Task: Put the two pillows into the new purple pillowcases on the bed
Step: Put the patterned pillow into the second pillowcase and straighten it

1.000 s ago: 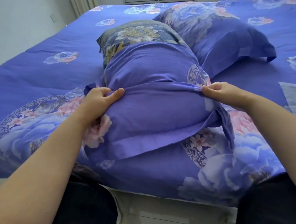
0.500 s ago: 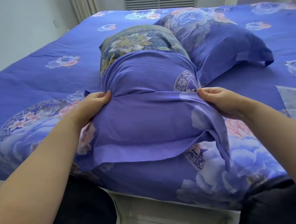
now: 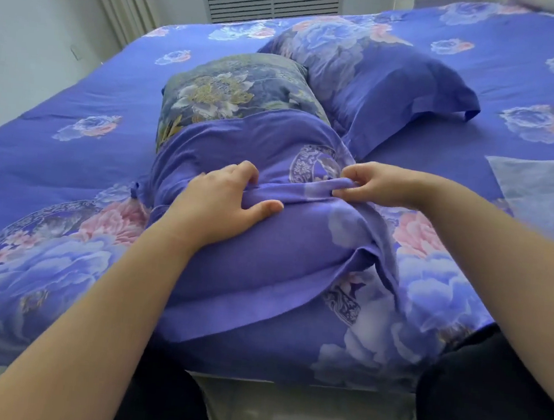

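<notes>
Nearest the camera, the flat border flap of the purple pillowcase hangs loose over the edge of the bed, slack because the filling has not reached that end. Just above it the left hand is closed on a bunched ridge of the case, thumb below and fingers curled over the top, which judging by the grip gives a firm hold for hauling the cloth along. Beside it the right hand pinches the same ridge between thumb and fingertips; having both on one fold probably keeps the pull even across the width. Beyond the hands the grey floral pillow lies lengthwise, its near part inside the case and its far end bare, so this one is only partly covered. Farther back, touching its right side, the second pillow rests already dressed in its purple case, apparently set aside as finished.
</notes>
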